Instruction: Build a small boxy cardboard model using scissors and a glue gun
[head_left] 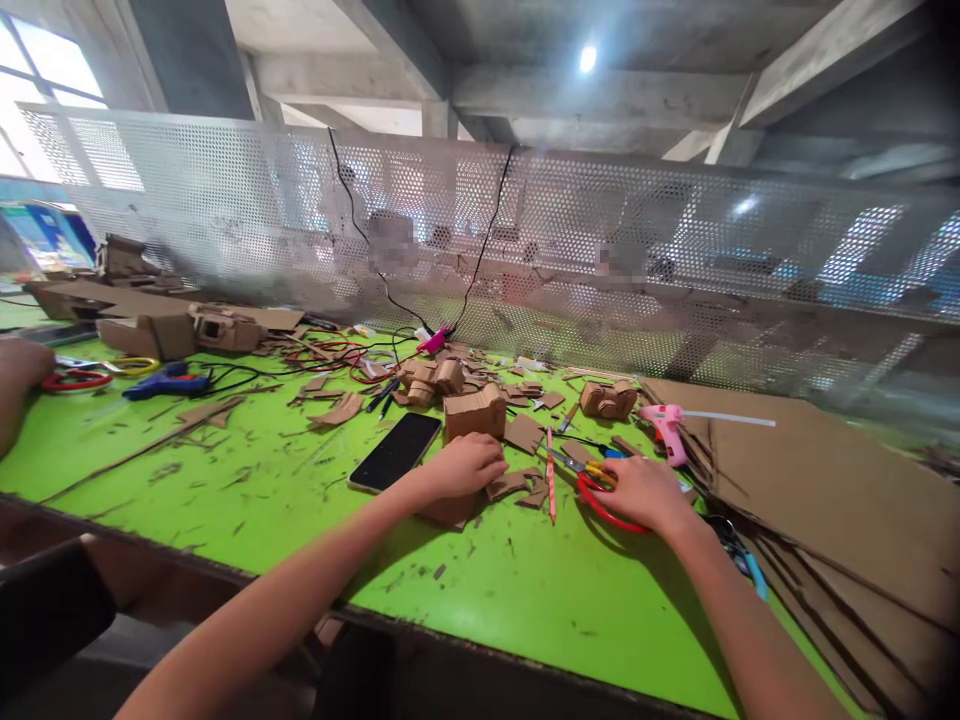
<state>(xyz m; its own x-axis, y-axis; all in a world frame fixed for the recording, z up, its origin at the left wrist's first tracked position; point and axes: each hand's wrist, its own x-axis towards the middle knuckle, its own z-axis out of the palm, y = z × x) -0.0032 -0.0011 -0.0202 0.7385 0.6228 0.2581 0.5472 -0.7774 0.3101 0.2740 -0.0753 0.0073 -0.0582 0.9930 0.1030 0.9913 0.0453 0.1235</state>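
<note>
My left hand (466, 466) is over a brown cardboard piece (452, 510), its fingers curled together and their undersides hidden; it appears to grip that piece. Directly behind it stands a small cardboard block (475, 412), and a black phone (396, 452) lies to its left. My right hand (646, 490) is closed on scissors (592, 475) with red and yellow handles, low over the green table. Their blades point left, towards a pink pencil-like stick (551, 476). Cardboard scraps (523, 432) lie between both hands.
A pink glue gun (667, 430) and large cardboard sheets (840, 480) are at right. Camera-shaped cardboard models (607, 400) stand farther back, before a perforated metal screen (465, 240). Another person's hand (22, 370) is at far left, near blue-handled pliers (166, 382) and cables.
</note>
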